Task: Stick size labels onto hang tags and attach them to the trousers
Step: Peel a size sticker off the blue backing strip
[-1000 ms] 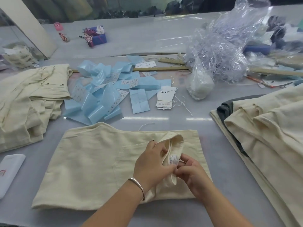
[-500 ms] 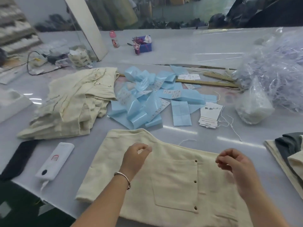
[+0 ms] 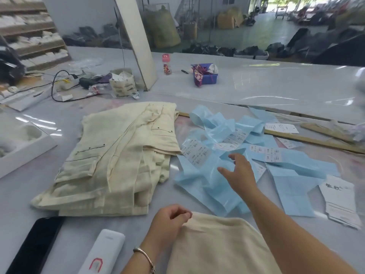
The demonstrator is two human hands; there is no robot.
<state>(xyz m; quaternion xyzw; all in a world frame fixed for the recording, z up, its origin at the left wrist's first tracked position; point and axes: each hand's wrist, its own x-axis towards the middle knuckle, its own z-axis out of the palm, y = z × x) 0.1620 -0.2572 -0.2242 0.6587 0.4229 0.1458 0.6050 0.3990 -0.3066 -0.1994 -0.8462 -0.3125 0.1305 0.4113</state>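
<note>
Right hand [image 3: 240,173] has left the trousers [image 3: 217,244] for the label strips [image 3: 209,175], fingers spread and empty, left hand [image 3: 167,224] pinching the fabric edge, so tagging looks far from done, hang tags [image 3: 337,200] waiting off right.

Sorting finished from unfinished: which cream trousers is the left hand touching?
The near pair at the bottom edge; the left hand rests on its corner. The other stack lies untouched beyond.

Your right hand [image 3: 240,171] reaches with spread fingers over the blue label strips [image 3: 221,155]; your left hand [image 3: 167,222] pinches the cream trousers [image 3: 217,246] on the bench [image 3: 79,224].
</note>
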